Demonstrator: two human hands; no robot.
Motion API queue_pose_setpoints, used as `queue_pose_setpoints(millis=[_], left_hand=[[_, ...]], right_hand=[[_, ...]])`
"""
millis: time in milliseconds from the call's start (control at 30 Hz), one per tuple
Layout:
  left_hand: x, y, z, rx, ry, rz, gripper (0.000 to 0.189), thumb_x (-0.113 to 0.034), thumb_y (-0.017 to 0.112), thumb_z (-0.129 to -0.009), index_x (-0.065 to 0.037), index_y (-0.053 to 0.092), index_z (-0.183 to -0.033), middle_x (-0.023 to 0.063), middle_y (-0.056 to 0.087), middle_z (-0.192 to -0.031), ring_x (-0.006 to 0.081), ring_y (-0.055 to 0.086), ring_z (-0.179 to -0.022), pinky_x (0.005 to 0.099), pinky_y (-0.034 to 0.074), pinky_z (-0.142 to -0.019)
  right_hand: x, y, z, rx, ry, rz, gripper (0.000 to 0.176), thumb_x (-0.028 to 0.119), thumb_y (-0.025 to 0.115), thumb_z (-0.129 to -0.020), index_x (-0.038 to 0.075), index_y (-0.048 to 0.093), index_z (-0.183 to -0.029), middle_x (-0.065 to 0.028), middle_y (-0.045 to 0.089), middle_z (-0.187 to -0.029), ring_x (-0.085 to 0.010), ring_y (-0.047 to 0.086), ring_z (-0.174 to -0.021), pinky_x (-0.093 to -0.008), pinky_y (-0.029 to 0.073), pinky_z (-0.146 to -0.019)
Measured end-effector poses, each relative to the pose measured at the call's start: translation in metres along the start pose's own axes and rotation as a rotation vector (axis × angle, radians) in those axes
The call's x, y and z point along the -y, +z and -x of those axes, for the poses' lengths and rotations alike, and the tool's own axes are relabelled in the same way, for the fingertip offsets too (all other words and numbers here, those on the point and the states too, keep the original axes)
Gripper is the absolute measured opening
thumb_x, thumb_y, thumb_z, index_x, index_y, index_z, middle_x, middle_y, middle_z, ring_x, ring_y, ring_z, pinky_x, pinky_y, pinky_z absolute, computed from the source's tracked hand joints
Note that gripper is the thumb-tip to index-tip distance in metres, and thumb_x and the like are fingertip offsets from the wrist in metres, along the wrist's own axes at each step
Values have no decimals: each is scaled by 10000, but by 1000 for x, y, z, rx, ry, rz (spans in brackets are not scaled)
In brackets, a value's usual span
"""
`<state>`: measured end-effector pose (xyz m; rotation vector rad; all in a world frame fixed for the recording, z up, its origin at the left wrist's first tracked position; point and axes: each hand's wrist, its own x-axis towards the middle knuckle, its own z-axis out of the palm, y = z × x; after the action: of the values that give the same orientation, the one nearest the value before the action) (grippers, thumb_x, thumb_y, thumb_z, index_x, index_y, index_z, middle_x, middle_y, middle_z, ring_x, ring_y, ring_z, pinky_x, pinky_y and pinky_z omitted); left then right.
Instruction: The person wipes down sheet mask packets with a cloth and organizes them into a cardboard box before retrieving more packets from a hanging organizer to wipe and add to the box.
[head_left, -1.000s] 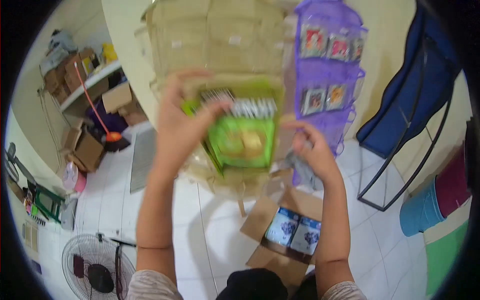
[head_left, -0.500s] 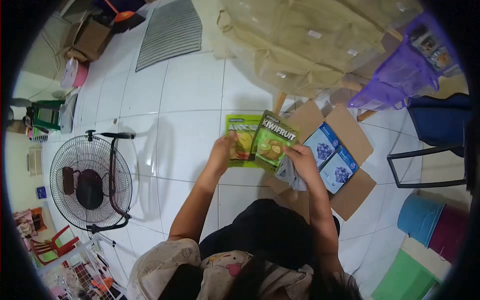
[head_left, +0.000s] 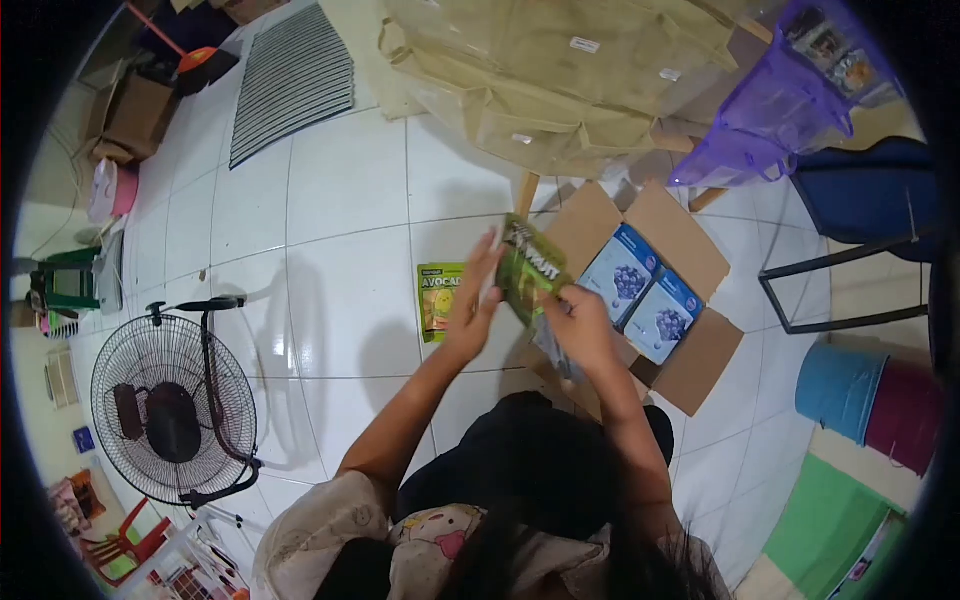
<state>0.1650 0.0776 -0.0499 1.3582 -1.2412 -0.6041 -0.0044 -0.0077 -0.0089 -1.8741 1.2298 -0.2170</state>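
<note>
Head view: a person sat over a white tiled floor, with both hands raised beside an open cardboard box.
Kiwifruit pouch: green and tilted, held above the floor between the two hands, just beside the box's left flap.
Right hand: grip clenched on the pouch's lower edge.
Left hand: grip released; fingers stretched along the pouch's left edge, touching it.
Avocado pouch: lay flat on the floor, partly hidden beneath the left hand.
Box contents: two blue pouches, side by side.
Surroundings: a standing fan stood to the left; a beige hanging organiser hung beyond.
</note>
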Motion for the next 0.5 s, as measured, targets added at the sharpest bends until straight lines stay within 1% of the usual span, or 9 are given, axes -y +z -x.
queue_pose_setpoints(millis=[33, 100, 133, 167, 200, 267, 300, 400, 500], left_hand=[[-6, 14, -7, 44, -10, 117, 663, -508, 319, -1016, -80, 268, -1520, 161, 222, -1580, 308, 239, -1452, 417, 169, -1180], [-6, 33, -18, 34, -69, 457, 682, -522, 274, -1017, -67, 240, -1524, 161, 202, -1586, 321, 191, -1465, 429, 147, -1183], [-6, 39, -22, 33, -102, 631, 692, -529, 252, -1018, -60, 227, -1526, 161, 192, -1590, 328, 167, -1472, 435, 136, -1185], [-8, 42, -21, 48, -335, 875, 760, -622, 205, -986, -105, 176, -1543, 158, 231, -1573, 359, 219, -1450, 488, 185, -1176], [-12, 44, -21, 53, -409, 1131, 758, -627, 215, -982, -116, 183, -1541, 160, 246, -1564, 371, 242, -1437, 509, 212, -1164], [-19, 46, -27, 50, -552, 1640, 755, -638, 234, -973, -139, 199, -1539, 164, 278, -1547, 394, 289, -1413, 551, 267, -1139], [-22, 47, -26, 32, -569, 1616, 706, -604, 252, -983, -165, 214, -1535, 173, 309, -1523, 413, 348, -1375, 599, 310, -1105], [-26, 54, -28, 72, -513, 1630, 640, -507, 282, -1013, -120, 237, -1522, 181, 323, -1515, 410, 350, -1373, 578, 331, -1100], [-34, 61, -28, 199, -636, 1496, 552, -395, 329, -1029, -67, 327, -1474, 174, 428, -1445, 357, 459, -1301, 503, 419, -1058]], right_hand=[[12, -1, 4, 29, -66, -37, 274, 258, 666, -875, -14, 666, -907, -202, 611, -701, -308, 608, -621, -380, 469, -604], [31, 0, 12, 83, -199, -111, 280, 264, 682, -867, -10, 669, -925, -203, 644, -768, -335, 645, -708, -379, 499, -656], [33, 4, 11, 27, -261, -178, 259, 240, 705, -850, -5, 672, -926, -173, 645, -767, -300, 634, -694, -367, 496, -657], [33, 8, 10, -27, -315, -245, 242, 216, 728, -834, -1, 676, -927, -143, 645, -765, -266, 623, -679, -354, 493, -657], [31, 8, 11, -79, -365, -309, 230, 192, 752, -818, 3, 679, -928, -113, 646, -764, -231, 612, -665, -342, 491, -658], [29, -3, 16, 34, -362, -302, 336, 186, 778, -782, 31, 651, -1052, -128, 618, -931, -267, 619, -844, -332, 503, -762], [31, -8, 20, 39, -413, -241, 355, 175, 776, -780, 36, 640, -1078, -129, 606, -973, -275, 612, -889, -335, 502, -781], [15, -8, 33, 72, -568, -74, 373, 122, 754, -783, 48, 617, -1123, -133, 571, -1052, -290, 587, -974, -348, 495, -827], [0, -13, 43, -25, -641, 21, 324, 64, 719, -791, 46, 622, -1100, -132, 559, -1053, -308, 578, -969, -368, 493, -833]])
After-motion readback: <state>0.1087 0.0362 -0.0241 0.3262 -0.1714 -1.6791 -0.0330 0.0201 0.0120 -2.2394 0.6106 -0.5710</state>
